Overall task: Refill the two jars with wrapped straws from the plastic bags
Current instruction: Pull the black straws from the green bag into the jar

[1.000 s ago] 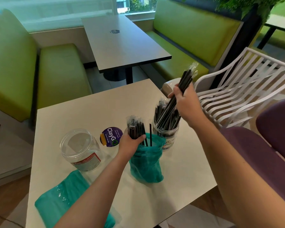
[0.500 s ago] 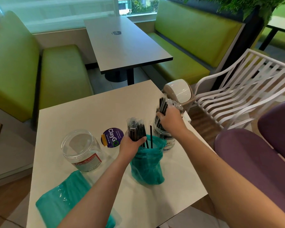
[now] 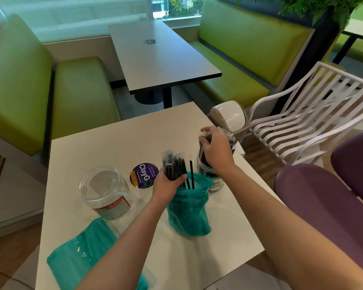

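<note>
A teal plastic bag stands upright on the white table. My left hand grips a bundle of black wrapped straws sticking out of the bag's mouth. Just right of the bag is a clear jar packed with straws. My right hand is over that jar, its fingers curled round the straw tops and the index finger lifted. An empty clear jar with a red label stands to the left. A second teal bag lies flat at the near left corner.
A purple round sticker lies between the two jars. A small swing-lid bin sits at the table's far right edge. A white slatted chair and purple seats stand to the right, a grey table and green benches beyond.
My right hand brought a raised bundle of straws down into the right jar and now stays on their tops. My left hand has kept its hold on the bundle in the bag.
</note>
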The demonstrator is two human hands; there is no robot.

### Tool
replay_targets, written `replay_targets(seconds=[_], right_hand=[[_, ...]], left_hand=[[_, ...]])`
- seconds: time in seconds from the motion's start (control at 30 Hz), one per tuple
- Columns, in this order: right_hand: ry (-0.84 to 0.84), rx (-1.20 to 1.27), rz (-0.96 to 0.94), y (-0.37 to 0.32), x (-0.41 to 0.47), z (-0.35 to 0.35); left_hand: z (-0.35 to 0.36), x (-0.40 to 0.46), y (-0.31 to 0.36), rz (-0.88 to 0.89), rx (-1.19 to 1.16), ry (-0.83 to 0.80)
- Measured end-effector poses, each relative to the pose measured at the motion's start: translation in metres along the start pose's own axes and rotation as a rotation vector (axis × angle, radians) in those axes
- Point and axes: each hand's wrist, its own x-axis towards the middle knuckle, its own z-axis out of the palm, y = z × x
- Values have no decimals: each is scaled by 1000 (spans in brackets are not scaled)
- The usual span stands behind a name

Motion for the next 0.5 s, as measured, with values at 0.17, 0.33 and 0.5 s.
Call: replay_targets(seconds=[0.17, 0.33, 0.5], right_hand=[[-95, -100, 34, 16, -9, 9], [-21, -47, -93, 10, -22, 3], [40, 30, -134, 4, -45, 0]], left_hand=[[-1, 2, -1, -9, -5, 1], [-2, 2, -1, -13, -7, 7], [-5, 4, -3, -16, -10, 23]])
